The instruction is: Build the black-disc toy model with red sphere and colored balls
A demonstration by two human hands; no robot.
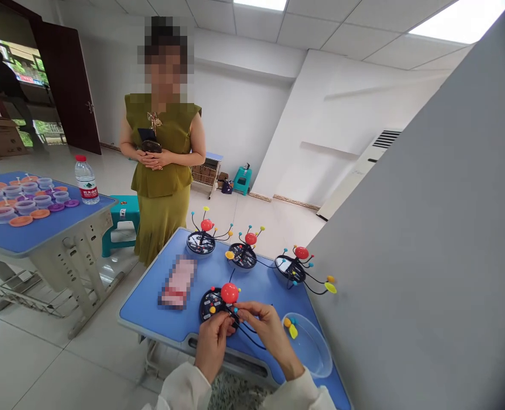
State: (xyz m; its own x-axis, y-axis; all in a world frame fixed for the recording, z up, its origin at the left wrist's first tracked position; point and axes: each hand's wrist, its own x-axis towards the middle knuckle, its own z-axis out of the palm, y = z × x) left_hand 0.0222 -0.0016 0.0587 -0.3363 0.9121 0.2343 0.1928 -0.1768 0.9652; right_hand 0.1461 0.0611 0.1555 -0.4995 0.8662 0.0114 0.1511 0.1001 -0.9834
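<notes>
A solar-system model with a black round base (209,302), a red ball (229,292) and thin black arms stands near the front edge of the blue desk (150,307). My left hand (212,341) is closed at the front of this model, its fingertips pinching around a black arm. From the right, my right hand (267,330) pinches by a small blue ball (235,310) close under the red one. My fingers partly hide the base and the arm ends. A small orange ball (212,310) shows above my left hand.
Three similar models, the left (201,242), middle (242,255) and right (290,267), stand along the desk's back. A clear dish (316,353) holds orange and yellow pieces. A pink blurred item (179,282) lies left. A person (162,171) stands beyond; a grey partition (427,228) borders the right.
</notes>
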